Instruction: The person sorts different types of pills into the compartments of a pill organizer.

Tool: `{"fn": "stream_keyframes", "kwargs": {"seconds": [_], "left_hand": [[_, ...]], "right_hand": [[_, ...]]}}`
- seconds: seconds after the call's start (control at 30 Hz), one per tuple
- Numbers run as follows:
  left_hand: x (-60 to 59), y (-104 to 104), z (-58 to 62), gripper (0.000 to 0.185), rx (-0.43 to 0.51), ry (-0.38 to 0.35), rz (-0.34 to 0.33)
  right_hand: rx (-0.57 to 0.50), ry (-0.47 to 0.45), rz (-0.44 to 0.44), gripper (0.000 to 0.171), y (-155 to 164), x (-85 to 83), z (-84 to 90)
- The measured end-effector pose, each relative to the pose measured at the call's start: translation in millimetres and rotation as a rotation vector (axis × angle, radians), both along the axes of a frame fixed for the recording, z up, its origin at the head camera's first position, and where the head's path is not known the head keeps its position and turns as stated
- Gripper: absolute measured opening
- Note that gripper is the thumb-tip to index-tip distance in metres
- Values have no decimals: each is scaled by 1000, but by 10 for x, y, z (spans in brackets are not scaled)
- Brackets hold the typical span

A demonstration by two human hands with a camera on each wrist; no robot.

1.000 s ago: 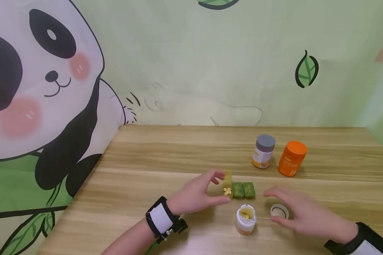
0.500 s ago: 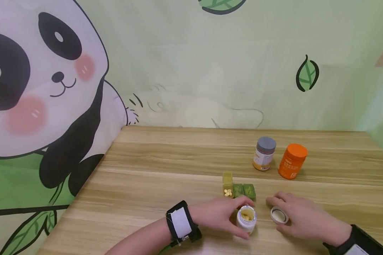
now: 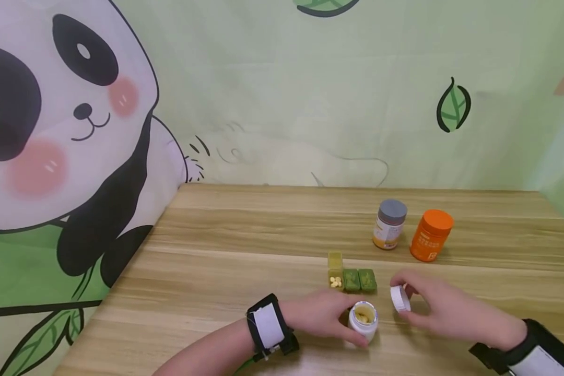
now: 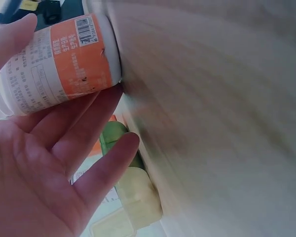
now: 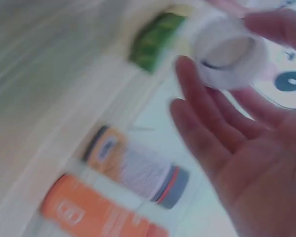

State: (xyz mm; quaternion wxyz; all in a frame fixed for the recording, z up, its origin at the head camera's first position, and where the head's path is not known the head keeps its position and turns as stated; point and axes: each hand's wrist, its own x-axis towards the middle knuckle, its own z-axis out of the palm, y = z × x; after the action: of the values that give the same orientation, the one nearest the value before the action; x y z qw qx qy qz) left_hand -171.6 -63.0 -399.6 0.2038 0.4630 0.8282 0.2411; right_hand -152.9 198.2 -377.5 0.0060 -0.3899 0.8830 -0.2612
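An uncapped white bottle (image 3: 363, 321) with an orange label (image 4: 64, 64) stands on the wooden table (image 3: 263, 245), yellow tablets showing inside. My left hand (image 3: 329, 316) grips it round the side. My right hand (image 3: 432, 305) pinches the bottle's white cap (image 3: 399, 298) (image 5: 227, 52), lifted off the table and tilted, just right of the bottle. Behind the bottle lies a small pill box (image 3: 351, 279): its left cell is open with yellow tablets inside, its two green lids are closed.
Two capped bottles stand farther back on the right: one with a grey lid (image 3: 390, 223), one orange (image 3: 431, 235). A panda-and-leaf backdrop (image 3: 66, 130) closes off the table's left and far sides.
My left hand left the pill box and took hold of the open bottle. My right hand picked the white cap up off the table and tilted it.
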Motion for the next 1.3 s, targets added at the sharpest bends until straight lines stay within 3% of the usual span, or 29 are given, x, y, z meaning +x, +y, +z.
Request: {"fn": "stream_keyframes", "kwargs": {"seconds": [0.13,0.2,0.4,0.53,0.63,0.87,1.03,1.17,1.3], "left_hand": [[-8,-8,-2,44,4,14,-10],[-6,-11,-1,45,4,23,-12],[12,2,1,44,11,15,-5],[29,11,11,39,8,1,15],[37,12,21,38,2,-4,26],[18,3,0,42,24,-10,12],[-4,4,-23,33,74,-40,2],[-11,-3,-19,28,80,10,-6],[-7,-1,-12,30,84,55,-21]], "right_hand": [[-132,126,52,50,-119,15,119],[-195,143,75,51,-186,30,140],[-384,-3,150,43,-344,70,35],[-448,-59,160,41,-377,88,-76],[-457,-94,147,40,-379,103,-136],[-435,-70,134,41,-417,112,-209],[-385,38,95,49,-522,106,-212],[-338,139,86,60,-615,117,-201],[-348,52,107,64,-613,170,-177]]}}
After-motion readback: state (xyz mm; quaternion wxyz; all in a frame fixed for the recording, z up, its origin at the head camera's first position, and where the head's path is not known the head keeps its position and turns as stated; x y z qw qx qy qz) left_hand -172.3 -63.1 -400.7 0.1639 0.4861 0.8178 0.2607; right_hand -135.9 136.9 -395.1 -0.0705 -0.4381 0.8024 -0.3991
